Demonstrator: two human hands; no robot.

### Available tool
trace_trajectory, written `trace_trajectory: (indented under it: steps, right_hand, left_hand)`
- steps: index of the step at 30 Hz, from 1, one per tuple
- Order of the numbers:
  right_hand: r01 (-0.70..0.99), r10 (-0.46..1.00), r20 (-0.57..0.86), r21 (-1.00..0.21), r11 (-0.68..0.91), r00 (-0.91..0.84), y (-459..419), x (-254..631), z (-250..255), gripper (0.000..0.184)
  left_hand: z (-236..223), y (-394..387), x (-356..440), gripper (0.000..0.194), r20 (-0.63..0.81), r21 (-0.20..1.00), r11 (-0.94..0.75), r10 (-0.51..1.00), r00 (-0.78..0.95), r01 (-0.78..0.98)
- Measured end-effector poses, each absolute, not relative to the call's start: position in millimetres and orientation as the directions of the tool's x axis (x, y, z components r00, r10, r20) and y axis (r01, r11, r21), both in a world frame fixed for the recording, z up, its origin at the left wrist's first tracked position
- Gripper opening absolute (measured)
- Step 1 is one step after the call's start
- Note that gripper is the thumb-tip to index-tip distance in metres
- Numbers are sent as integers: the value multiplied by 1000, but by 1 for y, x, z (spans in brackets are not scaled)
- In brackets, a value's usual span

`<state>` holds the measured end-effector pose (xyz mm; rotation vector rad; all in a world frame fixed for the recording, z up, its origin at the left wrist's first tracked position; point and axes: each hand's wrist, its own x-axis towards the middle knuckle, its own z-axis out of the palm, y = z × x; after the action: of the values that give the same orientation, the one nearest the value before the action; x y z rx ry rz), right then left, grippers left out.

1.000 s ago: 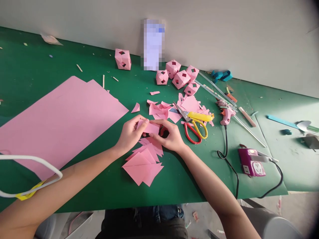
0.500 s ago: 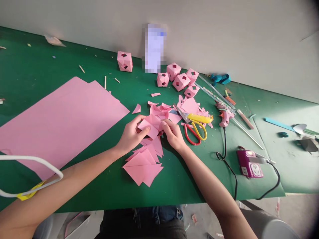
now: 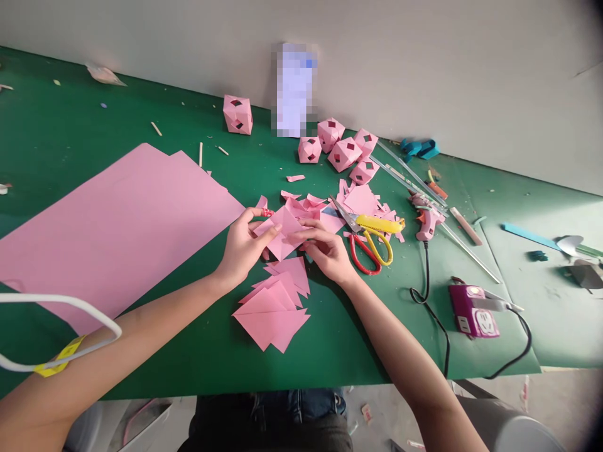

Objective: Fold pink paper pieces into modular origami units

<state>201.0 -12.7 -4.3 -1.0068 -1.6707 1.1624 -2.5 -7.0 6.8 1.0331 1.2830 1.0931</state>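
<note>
Between my hands is a creased pink paper square (image 3: 282, 233), raised above the table. My left hand (image 3: 245, 243) pinches its left corner, thumb on top. My right hand (image 3: 328, 251) has its fingers at the paper's right corner, with the fingertips partly behind one another. Below lies a fanned stack of pink paper pieces (image 3: 273, 314). Just beyond the held square are folded pink pieces (image 3: 306, 204) and small paper scraps (image 3: 362, 199). Scissors (image 3: 370, 248) with red and yellow handles lie right of my right hand, beside a yellow cutter (image 3: 381, 224).
Large pink sheets (image 3: 127, 232) cover the left of the green table (image 3: 348, 351). Several pink paper polyhedra (image 3: 345, 154) stand near the wall, beside a blurred upright phone-like panel (image 3: 294, 91). A pink glue gun (image 3: 428, 220), its cord and a purple power socket (image 3: 473, 311) are at right.
The paper square has turned and opened flatter, one corner now pointing toward me. My right thumb has come off its face, and the right fingers have stretched along its right side.
</note>
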Motion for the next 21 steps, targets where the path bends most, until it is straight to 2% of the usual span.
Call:
trace_trajectory:
  steps: [5,10,13,17,21]
  right_hand:
    - [187,938,143,-960,209,-316,-13,199,-6,23]
    - [159,954,102,-976,152,-282,-11,199,-7,26]
    - [175,950,149,-964,202,-275,-10,198,-7,29]
    - [158,959,157,-967,198,-235,-9,196,-7,39]
    - [130,971,122,-980,151,-206,-10,194,-10,48]
  left_hand:
    - [10,-7,0,43,-191,981,191,982,-1,-31]
    - [4,-9,-2,38,-69,993,69,998,-4,99]
    - [1,-11,-3,35,-45,979,28,996,79,200]
    - [1,-15,-2,35,-67,982,32,980,187,185]
    - [6,-19,-4,37,10,982,-53,974,228,184]
